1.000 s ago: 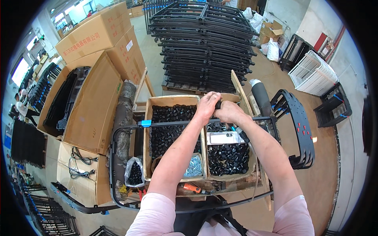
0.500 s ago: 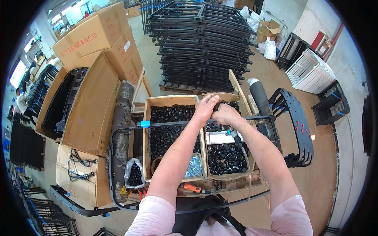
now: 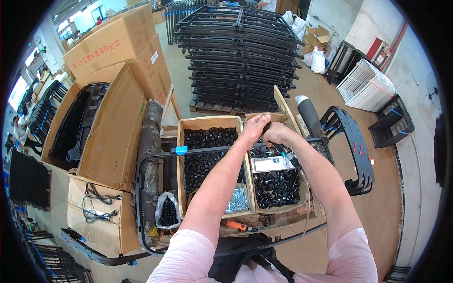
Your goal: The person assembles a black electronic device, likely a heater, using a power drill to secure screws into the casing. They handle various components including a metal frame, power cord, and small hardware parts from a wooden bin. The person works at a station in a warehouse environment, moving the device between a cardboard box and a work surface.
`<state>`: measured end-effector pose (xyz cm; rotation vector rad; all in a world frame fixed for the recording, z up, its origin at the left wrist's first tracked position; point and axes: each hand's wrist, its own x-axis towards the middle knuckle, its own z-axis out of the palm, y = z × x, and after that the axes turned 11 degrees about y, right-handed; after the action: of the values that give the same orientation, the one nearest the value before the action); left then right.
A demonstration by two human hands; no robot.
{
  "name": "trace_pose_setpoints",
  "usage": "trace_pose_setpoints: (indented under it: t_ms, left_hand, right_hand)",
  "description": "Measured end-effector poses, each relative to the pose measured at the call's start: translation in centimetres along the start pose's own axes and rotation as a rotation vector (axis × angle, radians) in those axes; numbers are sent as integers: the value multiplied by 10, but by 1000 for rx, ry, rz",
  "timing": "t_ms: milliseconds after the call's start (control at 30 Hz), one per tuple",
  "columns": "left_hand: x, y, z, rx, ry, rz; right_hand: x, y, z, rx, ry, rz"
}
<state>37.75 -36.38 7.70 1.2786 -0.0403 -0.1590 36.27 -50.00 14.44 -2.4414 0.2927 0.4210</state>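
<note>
My right hand [image 3: 277, 134] is closed around a dark hand-held power tool [image 3: 292, 159] with a hose [image 3: 307, 214] running back toward me. Right beside it, my left hand [image 3: 256, 126] has its fingers curled at the tool's far end; what they grip is hidden. Both hands meet over the far edge of the parts boxes. A large black tubular frame [image 3: 212, 150] with a blue clip [image 3: 181, 150] lies across the boxes, under my forearms. Below are black caps [image 3: 207, 162] in the left wooden box and black knobs [image 3: 276, 188] in the right one.
Silver screws [image 3: 237, 200] fill a small compartment near me. A white tray [image 3: 266, 165] sits in the right box. An orange-handled tool [image 3: 236, 225] and a bag of black parts [image 3: 168, 212] lie closer. Cartons [image 3: 111, 137] stand left; stacked black frames [image 3: 240, 61] rise behind.
The whole view has shifted slightly, so the boxes and frame sit a little further right. My hands stay together at the far edge, with the tool still in my right hand.
</note>
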Motion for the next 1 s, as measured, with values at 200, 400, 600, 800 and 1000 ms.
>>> trace_pose_setpoints:
  t_ms: [200,400,600,800,1000]
  left_hand:
    - [1,11,-4,-73,-67,-28]
    - [-26,40,11,-137,-133,99]
    - [-176,28,36,-208,-215,-64]
    - [-345,-3,50,-218,-184,-213]
    - [-417,-20,76,-233,-184,-301]
  right_hand:
    - [-27,-22,-10,-62,62,3]
    - [-77,-27,-28,-262,200,-124]
    - [-224,10,-24,-426,104,-145]
    - [-360,60,-3,-447,-144,-190]
    - [-424,112,9,-387,-143,-190]
